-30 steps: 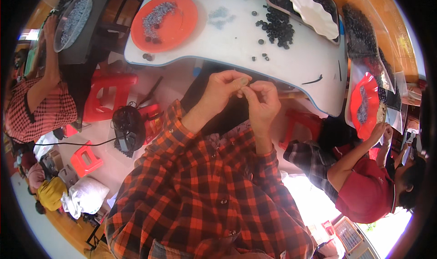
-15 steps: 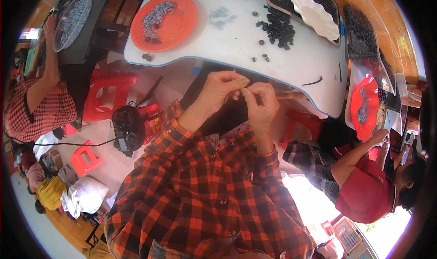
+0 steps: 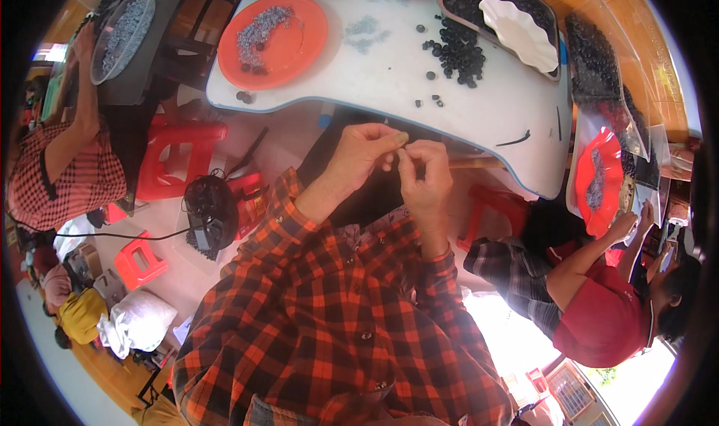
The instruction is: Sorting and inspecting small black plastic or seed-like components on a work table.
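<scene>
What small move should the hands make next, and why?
Probably keep working the tiny piece pinched between both hands: the left hand and right hand meet fingertip to fingertip below the white table; the piece itself is too small to make out.

Scene was brightly daylit; strongest light entered at lower right, where the floor (image 3: 517, 336) blew out to white. White counter (image 3: 479, 111) was evenly lit, shadows soft beneath it. Fisheye bent its edge strongly; black vignette ringed the frame. Centre stayed sharp, rim softened.
</scene>
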A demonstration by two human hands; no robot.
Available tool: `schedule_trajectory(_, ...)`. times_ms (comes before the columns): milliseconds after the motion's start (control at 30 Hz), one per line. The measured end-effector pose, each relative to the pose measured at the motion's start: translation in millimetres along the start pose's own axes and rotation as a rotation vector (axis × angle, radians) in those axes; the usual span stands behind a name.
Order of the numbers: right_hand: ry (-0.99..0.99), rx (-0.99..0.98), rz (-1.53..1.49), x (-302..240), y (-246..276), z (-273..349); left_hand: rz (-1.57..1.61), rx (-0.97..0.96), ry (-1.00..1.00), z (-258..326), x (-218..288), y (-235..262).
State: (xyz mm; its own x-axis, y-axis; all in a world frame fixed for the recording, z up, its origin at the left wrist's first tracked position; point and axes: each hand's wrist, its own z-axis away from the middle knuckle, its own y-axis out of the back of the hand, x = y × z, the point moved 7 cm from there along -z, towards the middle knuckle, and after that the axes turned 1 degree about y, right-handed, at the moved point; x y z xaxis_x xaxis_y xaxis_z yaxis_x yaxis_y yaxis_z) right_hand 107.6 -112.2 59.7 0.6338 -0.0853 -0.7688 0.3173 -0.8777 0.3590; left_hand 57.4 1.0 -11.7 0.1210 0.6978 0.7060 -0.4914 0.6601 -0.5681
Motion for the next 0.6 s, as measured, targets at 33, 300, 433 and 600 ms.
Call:
schedule_trajectory(33,0.001,0.001,0.0,1.2,-0.4,1.8,0.0,0.009,-0.003,-0.4,-0.6,0.7)
schedule_trajectory(300,0.033,0.005,0.102,-1.7,-1.7,1.2,-0.126,0.061,-0.06,-0.4,0.7,2.5)
schedule_trajectory(433,0.037,-0.031,0.137,-1.9,-1.6,2.2,-0.173,0.06,-0.089,2.2,3.8,1.3)
schedule_trajectory(600,0.008,-0.06,0.08,-0.4,0.7,1.8,-0.191,0.012,-0.073,0.7,2.9,0.2)
